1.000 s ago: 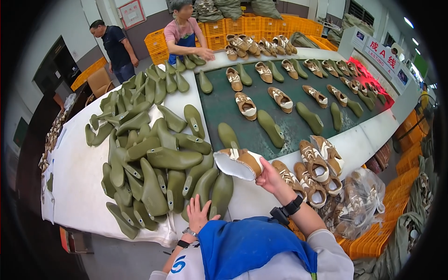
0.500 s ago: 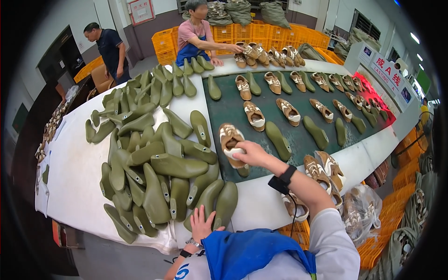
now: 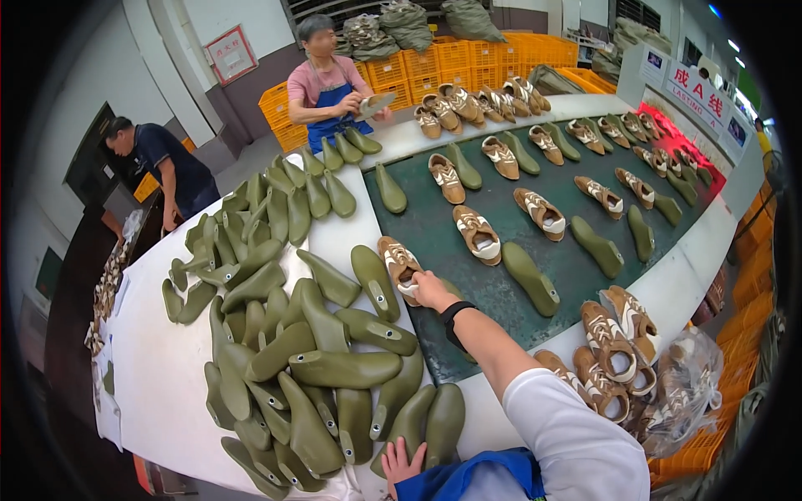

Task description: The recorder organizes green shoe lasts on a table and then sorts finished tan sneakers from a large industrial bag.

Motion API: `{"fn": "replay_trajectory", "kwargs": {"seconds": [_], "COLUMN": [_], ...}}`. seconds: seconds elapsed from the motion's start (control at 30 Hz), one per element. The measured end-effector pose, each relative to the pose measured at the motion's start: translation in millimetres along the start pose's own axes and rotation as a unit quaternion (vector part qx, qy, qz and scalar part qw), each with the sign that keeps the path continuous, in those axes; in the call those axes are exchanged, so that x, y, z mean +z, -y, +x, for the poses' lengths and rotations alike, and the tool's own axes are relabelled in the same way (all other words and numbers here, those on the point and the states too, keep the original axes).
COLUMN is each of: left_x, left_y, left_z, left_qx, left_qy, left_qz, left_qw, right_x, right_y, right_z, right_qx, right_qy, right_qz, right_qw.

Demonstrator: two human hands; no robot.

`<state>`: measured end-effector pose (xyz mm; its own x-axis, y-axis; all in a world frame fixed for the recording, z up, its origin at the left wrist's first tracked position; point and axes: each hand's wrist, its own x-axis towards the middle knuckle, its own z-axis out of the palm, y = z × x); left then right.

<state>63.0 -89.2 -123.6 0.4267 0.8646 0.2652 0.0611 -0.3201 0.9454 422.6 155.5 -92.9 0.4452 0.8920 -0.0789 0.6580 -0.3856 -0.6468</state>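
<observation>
Brown lace-up shoe with white stripes (image 3: 397,256) in the right hand (image 3: 432,290), over the left edge of the dark green work surface (image 3: 480,288).
The right hand pinches the shoe's heel end, toe pointing away from the person; whether its sole touches the surface cannot be told. The left hand (image 3: 402,466), fingers spread, rests on a smooth olive-green foot-shaped form (image 3: 413,415) near the front of the white desk (image 3: 159,367). A matching form (image 3: 445,417) lies just beside it. Rightward, brown-and-white shoes (image 3: 606,338) cluster near a clear plastic bag (image 3: 681,392).
</observation>
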Motion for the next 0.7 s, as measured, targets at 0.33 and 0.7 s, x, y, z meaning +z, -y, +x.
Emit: {"fn": "replay_trajectory", "kwargs": {"seconds": [0.33,0.7], "left_x": [-29.5,-8.3], "left_y": [25.1,-32.3], "left_z": [-11.0,14.5], "left_qx": [0.009,-0.037], "left_qy": [0.174,0.149], "left_qz": [0.492,0.416], "left_qw": [0.853,0.896], "right_x": [13.9,4.4], "right_y": [-7.7,-7.4], "right_z": [7.6,5.7], "right_qx": [-0.053,-0.019], "right_qy": [0.014,0.041], "right_qz": [-0.010,-0.060], "right_qw": [0.998,0.997]}}
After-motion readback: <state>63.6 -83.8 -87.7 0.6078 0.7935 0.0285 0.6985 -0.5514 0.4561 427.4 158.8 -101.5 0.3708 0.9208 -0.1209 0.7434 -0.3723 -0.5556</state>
